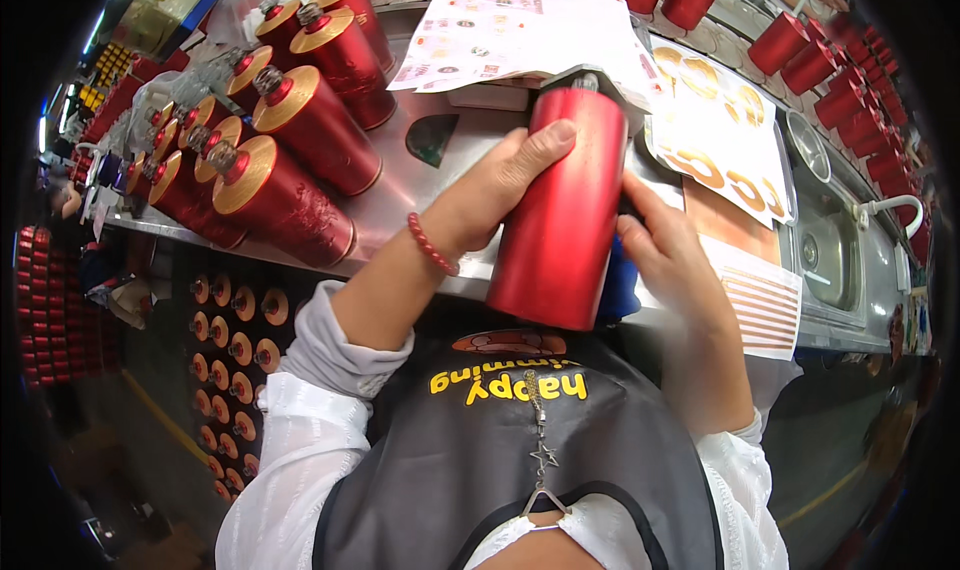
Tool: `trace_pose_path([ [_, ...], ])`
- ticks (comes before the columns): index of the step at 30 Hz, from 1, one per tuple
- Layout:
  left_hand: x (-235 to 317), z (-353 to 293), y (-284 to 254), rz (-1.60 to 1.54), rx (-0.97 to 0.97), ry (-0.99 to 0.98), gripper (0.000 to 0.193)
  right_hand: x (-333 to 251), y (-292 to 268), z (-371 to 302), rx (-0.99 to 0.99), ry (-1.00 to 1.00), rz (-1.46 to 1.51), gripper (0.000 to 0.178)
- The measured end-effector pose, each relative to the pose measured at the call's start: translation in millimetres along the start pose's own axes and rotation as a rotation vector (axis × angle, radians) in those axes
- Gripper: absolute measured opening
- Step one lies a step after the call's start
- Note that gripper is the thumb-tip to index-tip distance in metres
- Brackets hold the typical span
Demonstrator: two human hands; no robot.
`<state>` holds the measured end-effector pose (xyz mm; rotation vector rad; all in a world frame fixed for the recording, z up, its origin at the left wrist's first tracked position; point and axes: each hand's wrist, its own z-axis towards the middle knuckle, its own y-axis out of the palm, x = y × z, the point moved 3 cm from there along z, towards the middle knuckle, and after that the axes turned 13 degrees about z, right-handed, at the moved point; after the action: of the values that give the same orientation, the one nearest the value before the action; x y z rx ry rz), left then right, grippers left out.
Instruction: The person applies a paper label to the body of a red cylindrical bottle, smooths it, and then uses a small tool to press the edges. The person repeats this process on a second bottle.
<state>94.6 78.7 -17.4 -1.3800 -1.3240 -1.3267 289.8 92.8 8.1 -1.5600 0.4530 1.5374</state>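
Observation:
A glossy red cylindrical bottle (pixel 560 220) lies tilted in front of me, its clear neck pointing away and its base toward my apron. My left hand (pixel 515 175) is closed round its left side, the thumb lying across the upper front. A red braided bracelet (pixel 432 245) circles that wrist. Against the bottle's right edge, my right hand (pixel 660 235) has its fingers bent; something dark shows between them, too hidden to name. Below these fingers, part of a blue thing (pixel 622 282) shows behind the bottle. A grey angular piece (pixel 600 73) surrounds the neck end.
Several red bottles with gold tops (pixel 300 210) crowd the metal table's left side. Printed sheets (pixel 520 30) lie at the back; gold-lettered sheets (pixel 715 120) and a striped sheet (pixel 745 305) are on the right. Beyond them is a sink (pixel 830 255) with a white tap (pixel 895 206).

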Motion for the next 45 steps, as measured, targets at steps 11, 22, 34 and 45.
trace_pose_path([
  [11, -29.9, 30.6, -2.5, 0.577, 0.391, 0.221, 0.086, 37.3, -34.4, 15.1, 0.014, -0.01, 0.011, 0.049],
  [22, -61.2, 6.7, -2.4, 0.377, 0.306, 0.357, 0.068, 57.6, -73.3, 317.0, -0.175, -0.549, -0.68, 0.03],
  [34, -62.6, 4.7, -14.2, 0.493, 0.277, 0.351, 0.067, 169.2, -57.3, 492.3, -0.3, 0.224, -0.573, 0.039],
  [45, -63.0, 5.3, -14.5, 0.537, 0.309, 0.353, 0.065, 129.6, -29.1, 455.1, 0.174, -0.405, -0.841, 0.026],
])
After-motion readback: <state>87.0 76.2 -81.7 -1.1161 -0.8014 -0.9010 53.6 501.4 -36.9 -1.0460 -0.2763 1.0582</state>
